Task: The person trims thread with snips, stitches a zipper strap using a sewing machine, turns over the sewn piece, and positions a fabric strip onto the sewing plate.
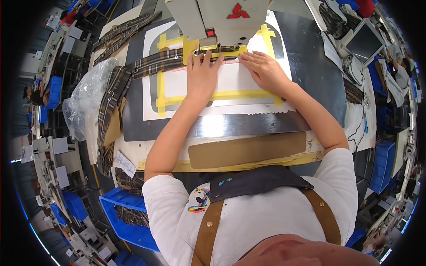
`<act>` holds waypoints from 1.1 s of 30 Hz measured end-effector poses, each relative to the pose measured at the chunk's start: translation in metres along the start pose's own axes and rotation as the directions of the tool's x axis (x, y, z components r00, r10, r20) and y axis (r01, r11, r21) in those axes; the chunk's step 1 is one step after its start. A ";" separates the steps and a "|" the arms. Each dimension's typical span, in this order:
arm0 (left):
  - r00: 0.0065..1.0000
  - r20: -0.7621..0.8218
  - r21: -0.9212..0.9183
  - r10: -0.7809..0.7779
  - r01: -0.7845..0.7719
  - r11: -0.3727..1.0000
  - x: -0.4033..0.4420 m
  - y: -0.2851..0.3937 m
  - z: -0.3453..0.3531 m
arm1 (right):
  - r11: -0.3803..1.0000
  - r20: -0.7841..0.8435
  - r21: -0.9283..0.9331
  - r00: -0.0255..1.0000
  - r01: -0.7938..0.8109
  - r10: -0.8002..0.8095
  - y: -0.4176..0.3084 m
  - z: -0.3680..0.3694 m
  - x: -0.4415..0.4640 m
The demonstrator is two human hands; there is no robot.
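Note:
A plaid fabric strap (162, 61) with metal rings runs in from the left to beneath the head of a sewing machine (217, 17). My left hand (203, 77) lies with its fingers spread, the tips on a yellow frame piece (191, 46) and the strap's end by the needle area. Opposite it, my right hand (265, 72) rests flat, fingers stretched out, its tips at the right end of the yellow piece. Beneath both hands is a white sheet (177, 86) edged with yellow tape. The machine head partly hides the stitching spot.
More plaid straps (116, 88) hang over the table's left side beside a clear plastic bag (88, 97). A brown pad (248, 150) lies along the front edge. A blue crate (128, 217) stands at lower left. A screen (364, 42) is at the right.

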State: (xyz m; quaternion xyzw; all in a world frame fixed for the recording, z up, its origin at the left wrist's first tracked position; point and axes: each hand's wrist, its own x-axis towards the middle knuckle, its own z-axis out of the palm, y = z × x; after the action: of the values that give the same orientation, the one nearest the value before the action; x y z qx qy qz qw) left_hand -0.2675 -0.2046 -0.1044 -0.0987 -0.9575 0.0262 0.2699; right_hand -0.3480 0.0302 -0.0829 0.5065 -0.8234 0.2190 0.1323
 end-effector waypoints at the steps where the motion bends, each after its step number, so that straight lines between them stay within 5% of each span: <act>1: 1.000 -0.004 -0.005 0.002 -0.002 1.000 0.000 -0.001 0.001 | 1.000 0.003 -0.002 1.000 -0.002 0.002 0.000 0.000 0.000; 25: 0.998 -0.065 -0.028 0.000 -0.002 1.000 -0.002 -0.001 0.007 | 1.000 0.013 0.004 1.000 0.003 -0.003 0.001 -0.001 0.000; 33: 0.991 0.111 -0.202 -0.070 0.091 0.975 -0.005 0.024 -0.001 | 1.000 -0.018 0.013 1.000 -0.009 0.009 0.005 -0.010 -0.013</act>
State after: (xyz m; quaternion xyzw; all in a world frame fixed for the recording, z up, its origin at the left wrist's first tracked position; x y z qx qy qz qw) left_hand -0.2588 -0.1816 -0.1085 -0.0857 -0.9709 -0.0795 0.2091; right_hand -0.3464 0.0471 -0.0811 0.5017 -0.8230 0.2293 0.1355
